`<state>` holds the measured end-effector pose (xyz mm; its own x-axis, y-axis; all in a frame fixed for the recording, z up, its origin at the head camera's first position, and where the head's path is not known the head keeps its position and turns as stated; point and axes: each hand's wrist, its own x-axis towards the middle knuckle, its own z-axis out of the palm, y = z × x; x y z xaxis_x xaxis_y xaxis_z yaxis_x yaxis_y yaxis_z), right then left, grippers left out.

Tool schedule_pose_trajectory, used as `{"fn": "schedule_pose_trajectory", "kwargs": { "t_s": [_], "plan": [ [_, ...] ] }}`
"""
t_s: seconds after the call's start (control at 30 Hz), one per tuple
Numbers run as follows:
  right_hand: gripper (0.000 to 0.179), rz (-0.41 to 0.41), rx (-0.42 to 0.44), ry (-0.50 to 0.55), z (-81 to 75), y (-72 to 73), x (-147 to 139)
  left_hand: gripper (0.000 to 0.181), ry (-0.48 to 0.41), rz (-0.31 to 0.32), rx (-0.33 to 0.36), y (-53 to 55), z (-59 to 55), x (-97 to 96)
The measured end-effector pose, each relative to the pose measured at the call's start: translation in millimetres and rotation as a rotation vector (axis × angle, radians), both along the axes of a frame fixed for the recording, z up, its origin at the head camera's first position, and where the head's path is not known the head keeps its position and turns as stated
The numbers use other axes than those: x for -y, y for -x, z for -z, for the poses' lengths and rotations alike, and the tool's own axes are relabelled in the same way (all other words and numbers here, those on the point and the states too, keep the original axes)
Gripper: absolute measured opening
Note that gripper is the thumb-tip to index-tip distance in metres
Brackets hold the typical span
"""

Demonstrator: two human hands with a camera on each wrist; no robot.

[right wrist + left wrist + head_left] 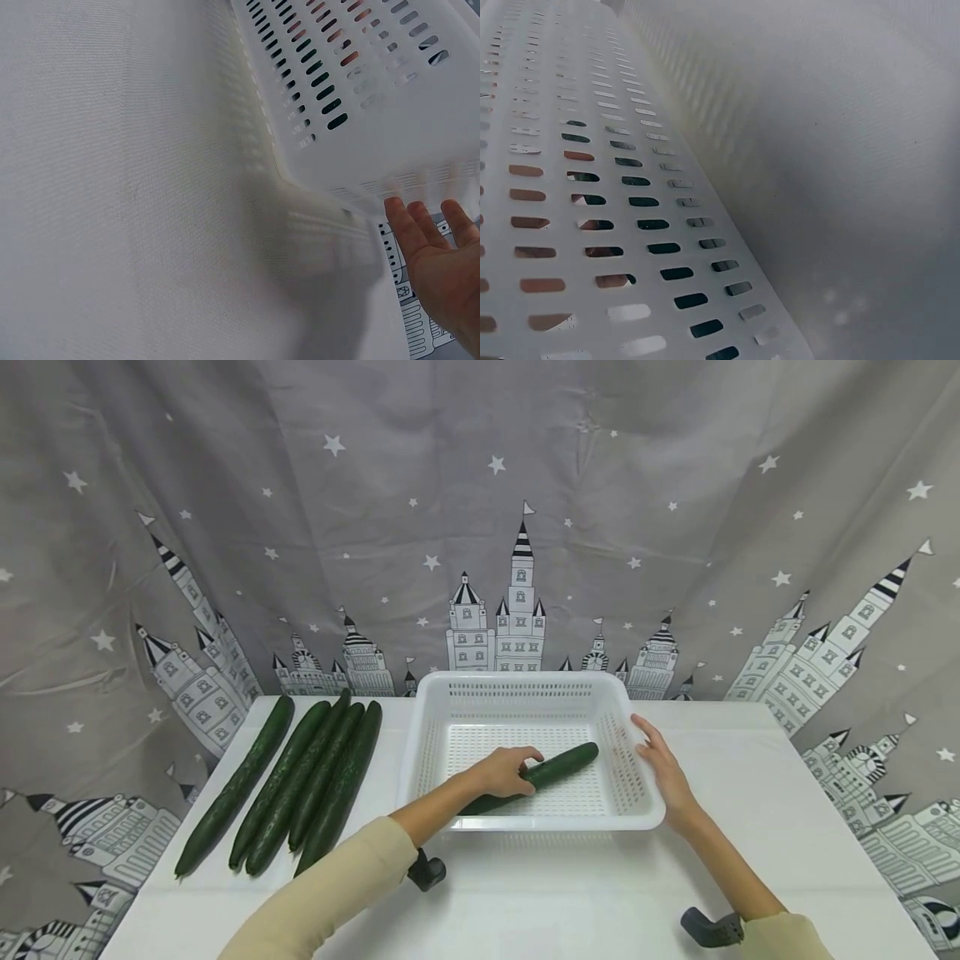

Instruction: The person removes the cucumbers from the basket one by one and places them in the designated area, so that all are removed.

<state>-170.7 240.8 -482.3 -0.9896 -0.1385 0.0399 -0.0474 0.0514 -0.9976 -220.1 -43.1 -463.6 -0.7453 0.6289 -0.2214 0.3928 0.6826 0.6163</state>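
A white perforated plastic basket (525, 822) stands near the far edge of the table. Inside it lies a dark green cucumber (564, 764), slanting up to the right. My left hand (501, 772) reaches over the near rim and grips the cucumber, thumb and fingers curled round its middle. Through the slots of the basket wall (652, 285) in the left wrist view, bits of the hand and the green skin show. My right hand (667, 777) rests against the basket's right side with fingers extended; the right wrist view shows those fingers (409, 229) straight at the wall.
Several long cucumbers (238, 787) lie side by side on the white-covered table (540, 902), left of the basket. A grey curtain (480, 527) printed with castles and stars hangs right behind the table. Dark wrist-worn devices (712, 930) stick out below both forearms.
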Motion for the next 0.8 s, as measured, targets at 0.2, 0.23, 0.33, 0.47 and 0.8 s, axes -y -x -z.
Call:
{"fn": "schedule_pose_trajectory", "kwargs": {
  "t_s": [0.2,0.23,0.33,0.47,0.8],
  "plan": [
    [0.055,-0.001,0.004,0.01,-0.1,-0.1,-0.3,0.053,0.007,0.002,-0.004,1.2,-1.5,-1.5],
    [0.055,0.001,0.006,0.009,0.2,0.1,-0.3,0.053,0.003,0.002,-0.009,1.6,-1.7,-1.3],
    [0.055,0.007,0.007,0.006,0.3,0.5,-0.2,0.052,-0.024,0.001,-0.031,2.9,-3.3,0.6],
    [0.055,0.009,0.006,0.001,0.0,1.2,0.2,0.051,-0.088,-0.017,-0.061,5.5,-8.8,6.3],
    [0.056,0.012,0.009,-0.001,0.1,2.5,-0.3,0.05,-0.262,-0.153,-0.11,3.6,-45.5,27.9]
  ]
}}
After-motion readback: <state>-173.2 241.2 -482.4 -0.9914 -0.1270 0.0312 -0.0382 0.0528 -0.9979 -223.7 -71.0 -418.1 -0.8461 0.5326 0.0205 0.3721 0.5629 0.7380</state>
